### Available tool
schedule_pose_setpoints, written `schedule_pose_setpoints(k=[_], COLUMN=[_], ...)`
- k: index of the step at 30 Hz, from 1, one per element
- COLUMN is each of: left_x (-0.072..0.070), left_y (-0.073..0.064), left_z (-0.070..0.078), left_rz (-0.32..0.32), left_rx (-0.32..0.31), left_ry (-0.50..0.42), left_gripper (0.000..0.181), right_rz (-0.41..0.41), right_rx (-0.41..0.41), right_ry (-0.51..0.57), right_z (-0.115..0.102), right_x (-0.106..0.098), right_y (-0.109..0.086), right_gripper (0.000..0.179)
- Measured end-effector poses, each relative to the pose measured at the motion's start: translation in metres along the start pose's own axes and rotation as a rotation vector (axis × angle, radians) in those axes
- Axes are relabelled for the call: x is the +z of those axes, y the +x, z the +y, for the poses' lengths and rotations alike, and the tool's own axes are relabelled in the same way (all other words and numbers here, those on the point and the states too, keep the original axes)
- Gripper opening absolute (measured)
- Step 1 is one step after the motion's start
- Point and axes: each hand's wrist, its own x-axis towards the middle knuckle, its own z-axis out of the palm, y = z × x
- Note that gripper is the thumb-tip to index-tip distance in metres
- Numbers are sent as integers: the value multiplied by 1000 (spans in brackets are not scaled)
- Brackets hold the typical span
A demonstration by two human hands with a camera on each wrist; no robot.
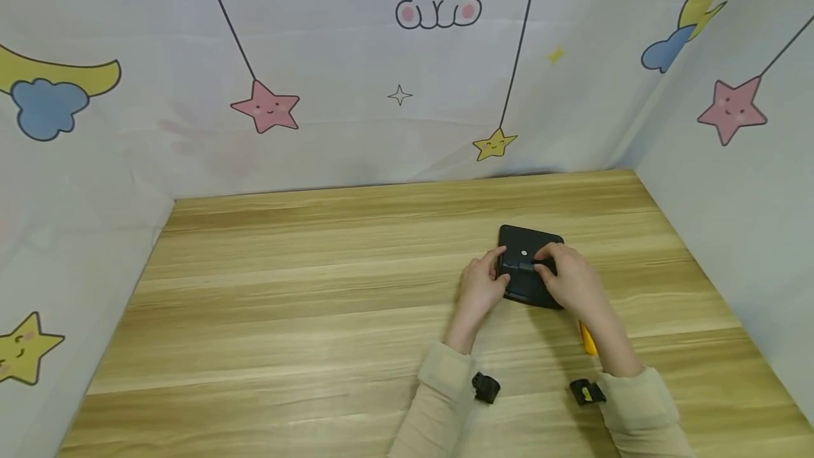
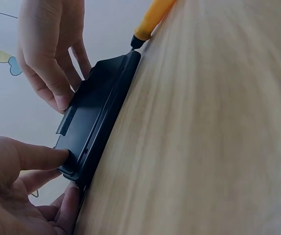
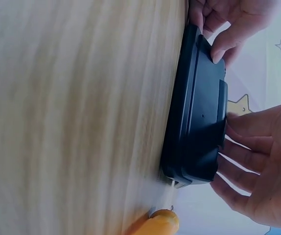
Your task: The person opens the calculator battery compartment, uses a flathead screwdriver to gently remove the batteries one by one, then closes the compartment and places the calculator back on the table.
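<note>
A flat black device (image 1: 527,290) with a small pale round spot lies on the table. At its left edge my left hand (image 1: 481,284) grips it, thumb on the upper face and fingers around the side, as the left wrist view also shows. My right hand (image 1: 575,281) is over the device's right half, with thumb and forefinger pinching a raised black flap (image 3: 222,100). The other right fingers spread along the far side. Close to the device's near right corner is a screwdriver with an orange handle (image 2: 153,18), partly hidden by the right forearm in the head view.
The wood-grain table (image 1: 286,316) reaches left and in front of the hands. A white printed cloth (image 1: 343,55) with stars and clouds encloses its back and sides. Black wrist mounts (image 1: 486,388) stick out from both sleeves.
</note>
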Motion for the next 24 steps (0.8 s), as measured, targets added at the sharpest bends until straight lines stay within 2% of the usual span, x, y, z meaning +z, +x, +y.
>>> schedule_pose_setpoints(k=[9, 24], left_x=[0, 0], left_y=[0, 0], left_z=[1, 1], left_rz=[-6, -8], left_rx=[-4, -13], left_ry=[11, 1], left_gripper=[50, 51], right_rz=[42, 108], right_rx=[18, -94], right_ry=[40, -39], right_z=[-1, -2], right_x=[-2, -1], right_y=[1, 1], right_gripper=[5, 4])
